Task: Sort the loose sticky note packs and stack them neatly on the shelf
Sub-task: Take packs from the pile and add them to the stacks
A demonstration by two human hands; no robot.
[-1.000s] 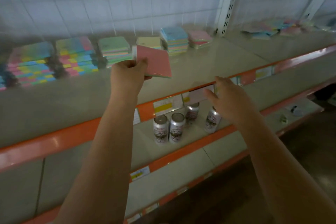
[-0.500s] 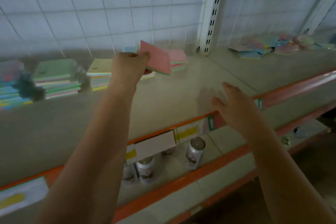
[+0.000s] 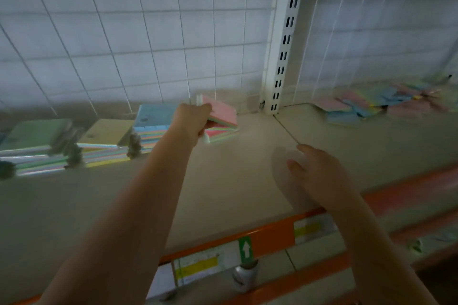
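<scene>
Reaching far back over the shelf (image 3: 235, 181), the left hand (image 3: 190, 121) grips one pink-topped pack of sticky notes (image 3: 221, 112), fingers curled round its near edge, and holds it tilted just above the short pink pile (image 3: 223, 134) at the right end of the row. Four piles stand in that row along the tiled wall (image 3: 148, 39): a green-topped pile (image 3: 37, 131) on the far left, a yellow-topped pile (image 3: 106, 131) beside it, a taller blue-topped pile (image 3: 153, 114) next, and then the pink one under the held pack. How many packs each holds is too blurred to count. Beyond the white upright (image 3: 282, 57), a loose heap of pink and blue packs (image 3: 366, 106) lies scattered on the next bay. The right hand (image 3: 319, 176) hovers palm down over the bare shelf, fingers relaxed and slightly spread, holding nothing. Both forearms are stretched forward. Below the orange shelf edge (image 3: 270, 235) one can (image 3: 244, 277) shows.
</scene>
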